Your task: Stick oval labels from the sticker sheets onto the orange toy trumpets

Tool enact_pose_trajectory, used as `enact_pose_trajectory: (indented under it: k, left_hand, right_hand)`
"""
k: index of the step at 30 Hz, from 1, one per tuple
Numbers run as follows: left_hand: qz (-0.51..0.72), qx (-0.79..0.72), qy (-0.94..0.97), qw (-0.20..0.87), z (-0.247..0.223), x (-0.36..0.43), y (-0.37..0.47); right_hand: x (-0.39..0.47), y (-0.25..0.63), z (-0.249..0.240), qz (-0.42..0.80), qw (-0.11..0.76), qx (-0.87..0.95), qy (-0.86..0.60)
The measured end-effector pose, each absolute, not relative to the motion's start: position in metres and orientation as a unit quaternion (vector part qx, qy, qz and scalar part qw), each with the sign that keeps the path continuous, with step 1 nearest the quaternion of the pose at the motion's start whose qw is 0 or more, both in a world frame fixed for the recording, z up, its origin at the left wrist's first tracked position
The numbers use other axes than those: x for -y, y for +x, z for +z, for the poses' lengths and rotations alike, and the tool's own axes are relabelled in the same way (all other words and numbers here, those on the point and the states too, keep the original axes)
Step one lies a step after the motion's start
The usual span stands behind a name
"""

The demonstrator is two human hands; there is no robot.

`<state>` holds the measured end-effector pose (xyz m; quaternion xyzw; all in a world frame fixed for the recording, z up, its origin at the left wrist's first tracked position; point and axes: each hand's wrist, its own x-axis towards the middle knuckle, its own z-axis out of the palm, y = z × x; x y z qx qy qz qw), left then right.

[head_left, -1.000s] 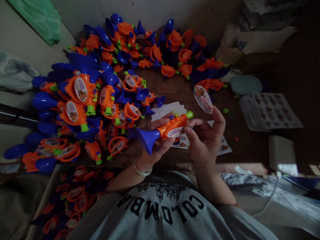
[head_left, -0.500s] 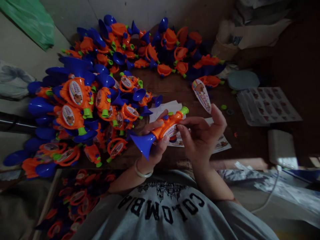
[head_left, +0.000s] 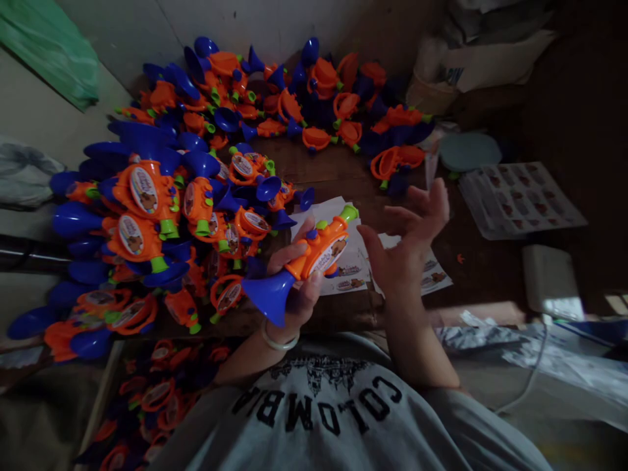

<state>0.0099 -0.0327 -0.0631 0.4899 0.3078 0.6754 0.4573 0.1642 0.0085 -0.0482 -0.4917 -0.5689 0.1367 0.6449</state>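
Note:
My left hand (head_left: 297, 288) is closed around a toy trumpet (head_left: 318, 252) with an orange body, a blue bell and a lime-green mouthpiece. The trumpet lies tilted, bell to the lower left, and an oval bear sticker (head_left: 330, 256) sits on its side. To the right of the mouthpiece, my right hand (head_left: 405, 245) is raised with its fingers spread, apart from the trumpet. A pale narrow strip, apparently a sticker seen nearly edge-on (head_left: 431, 167), stands at a fingertip of that hand. Under both hands lie sticker sheets (head_left: 350, 281).
Stickered toy trumpets (head_left: 144, 190) are heaped at the left, and more trumpets (head_left: 289, 104) lie along the back wall. A box below the table edge holds others (head_left: 159, 392). At the right are a stack of sticker sheets (head_left: 523, 196), a pale blue lid (head_left: 470, 152) and a white device (head_left: 553, 281).
My right hand has come off the trumpet's side and its fingers have spread. The sticker at its fingertip has turned nearly edge-on. The trumpet has rolled, showing more of its oval sticker.

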Motion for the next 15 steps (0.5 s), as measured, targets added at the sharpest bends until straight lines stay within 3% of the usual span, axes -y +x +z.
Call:
enact_pose_trajectory:
  k: [5, 7, 11, 13, 15]
  left_hand:
    - [0.668, -0.317, 0.442, 0.508, -0.067, 0.023, 0.017]
    - [0.653, -0.334, 0.405, 0.546, -0.073, 0.019, 0.021]
    - [0.604, -0.364, 0.436, 0.559, -0.083, 0.018, 0.022]
    - [0.608, -0.350, 0.500, 0.508, -0.082, 0.020, 0.019]
    - [0.613, -0.336, 0.542, 0.466, -0.079, 0.021, 0.016]
  right_hand:
    - [-0.022, 0.158, -0.062, 0.363, 0.621, 0.579, -0.383]
    - [-0.027, 0.156, -0.063, 0.320, 0.662, 0.552, -0.393]
    - [-0.026, 0.159, -0.062, 0.099, 0.746, 0.501, -0.427]
    - [-0.014, 0.158, -0.064, 0.066, 0.722, 0.557, -0.405]
    - [0.004, 0.155, -0.065, 0.111, 0.668, 0.637, -0.369]
